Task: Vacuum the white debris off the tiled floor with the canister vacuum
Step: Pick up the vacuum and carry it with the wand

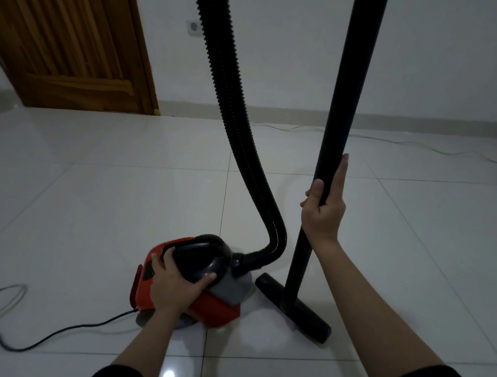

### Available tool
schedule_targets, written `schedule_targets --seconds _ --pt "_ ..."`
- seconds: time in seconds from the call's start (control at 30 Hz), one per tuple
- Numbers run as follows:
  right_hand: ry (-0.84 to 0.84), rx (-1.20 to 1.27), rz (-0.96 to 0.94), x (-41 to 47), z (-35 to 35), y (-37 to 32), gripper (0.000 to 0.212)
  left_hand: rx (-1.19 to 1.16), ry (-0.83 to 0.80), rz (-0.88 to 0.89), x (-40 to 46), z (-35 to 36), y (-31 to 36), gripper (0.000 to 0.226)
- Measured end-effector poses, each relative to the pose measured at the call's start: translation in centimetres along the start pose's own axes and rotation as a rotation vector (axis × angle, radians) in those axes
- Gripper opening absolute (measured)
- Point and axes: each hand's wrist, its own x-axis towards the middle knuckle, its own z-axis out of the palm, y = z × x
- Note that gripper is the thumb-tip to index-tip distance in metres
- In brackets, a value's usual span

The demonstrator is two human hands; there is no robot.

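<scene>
In the head view, a red vacuum cleaner (187,290) with a black top sits on the tiled floor (93,207) in the lower middle of the frame. The left hand (172,286) rests on its black handle (201,258), fingers curled over the far edge and thumb wrapped along the near side, gripping it. A ribbed black hose (231,122) leaves the front of the vacuum cleaner, bends sharply upward just right of it and rises out of the top of the frame.

To the right of the hose stands a straight black tube (344,106), nearly upright and leaning slightly to the right toward the top. The right hand (324,205) holds it in the middle right of the frame, thumb on the left side and the fingers closed around the back, with one finger stretched up along the tube's right edge. At the bottom the tube joins a flat black floor nozzle (294,309), which lies on the tiles just right of the vacuum cleaner, angled from upper left to lower right.

A black power cord (54,333) runs from the rear of the vacuum cleaner toward the lower left, crossing a looped white cable (4,298). Another thin white cable (421,146) trails along the floor near the far wall on the right. A wooden door (69,37) fills the upper left, and a wall socket (193,28) sits just left of the hose. White debris cannot be made out on the pale tiles.
</scene>
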Motion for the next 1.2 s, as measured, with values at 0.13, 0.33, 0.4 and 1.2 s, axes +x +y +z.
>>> schedule_targets --seconds 0.13,0.33,0.4,1.2 --pt "0.003 -0.016 -0.013 0.2 -0.2 0.1 0.057 -0.024 0.085 -0.148 -0.4 2.0 2.7 0.121" --pt "0.005 -0.015 0.001 0.4 -0.2 0.0 0.055 -0.056 0.1 -0.236 -1.3 3.1 4.7 0.124" --pt "0.004 -0.009 0.007 0.4 -0.1 0.0 0.055 -0.019 0.093 -0.16 -1.7 2.7 3.5 0.125" --pt "0.041 -0.016 -0.021 0.9 0.2 1.1 0.053 -0.052 0.012 -0.091 -0.7 0.5 -5.9 0.132"
